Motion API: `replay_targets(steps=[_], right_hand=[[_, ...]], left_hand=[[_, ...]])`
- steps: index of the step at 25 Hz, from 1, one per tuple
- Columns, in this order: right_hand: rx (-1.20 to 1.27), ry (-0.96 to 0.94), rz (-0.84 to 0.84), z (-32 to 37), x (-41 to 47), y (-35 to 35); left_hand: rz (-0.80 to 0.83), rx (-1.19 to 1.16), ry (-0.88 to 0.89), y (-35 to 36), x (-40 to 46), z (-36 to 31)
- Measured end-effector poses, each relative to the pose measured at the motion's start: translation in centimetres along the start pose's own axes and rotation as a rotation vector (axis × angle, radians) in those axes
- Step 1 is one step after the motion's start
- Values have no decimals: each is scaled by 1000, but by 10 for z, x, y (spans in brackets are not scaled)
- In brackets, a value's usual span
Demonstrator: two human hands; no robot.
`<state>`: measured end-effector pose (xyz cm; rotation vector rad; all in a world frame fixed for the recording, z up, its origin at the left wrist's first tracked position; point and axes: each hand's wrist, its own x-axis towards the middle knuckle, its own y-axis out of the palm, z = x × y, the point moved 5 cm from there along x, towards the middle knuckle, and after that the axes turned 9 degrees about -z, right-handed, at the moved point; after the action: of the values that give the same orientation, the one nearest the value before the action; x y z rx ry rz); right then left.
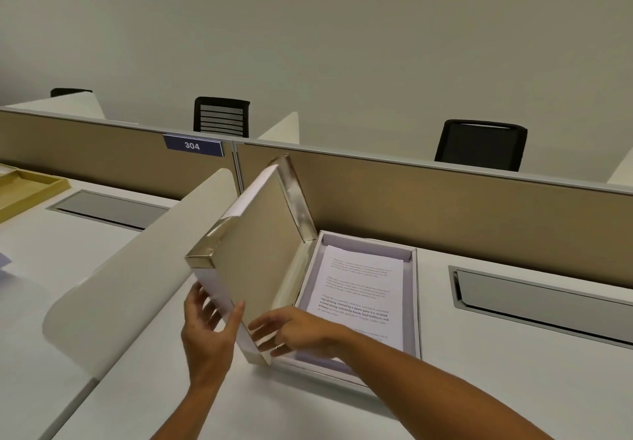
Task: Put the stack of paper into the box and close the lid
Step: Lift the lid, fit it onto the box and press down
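Note:
A white box (pixel 414 302) lies open on the desk, with a pale lilac lining. The stack of printed paper (pixel 359 295) lies flat inside it. The hinged lid (pixel 253 254), beige inside with shiny gold edges, stands nearly upright along the box's left side. My left hand (pixel 209 333) grips the lid's near edge, thumb on the inner face and fingers behind. My right hand (pixel 294 331) reaches across the box's near left corner, fingers spread and touching the lid's lower inner edge.
A curved white divider (pixel 137 268) rises just left of the lid. A beige partition (pixel 445 206) runs behind the box. Grey cable hatches (pixel 548 302) are set into the white desk. A yellow tray (pixel 27 189) sits far left. Black chairs stand beyond the partition.

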<state>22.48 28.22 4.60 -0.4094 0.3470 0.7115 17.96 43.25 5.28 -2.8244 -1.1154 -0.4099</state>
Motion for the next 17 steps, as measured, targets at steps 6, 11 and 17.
replay_targets(steps=[6,11,17], right_hand=[[413,-77,-82,40,-43,-40],[717,-108,-186,36,-74,-71],[920,-49,-297,14,-109,-88]], left_hand=[[172,96,183,24,-35,-21],[226,163,330,38,-52,-23],[311,169,366,56,-73,-20]])
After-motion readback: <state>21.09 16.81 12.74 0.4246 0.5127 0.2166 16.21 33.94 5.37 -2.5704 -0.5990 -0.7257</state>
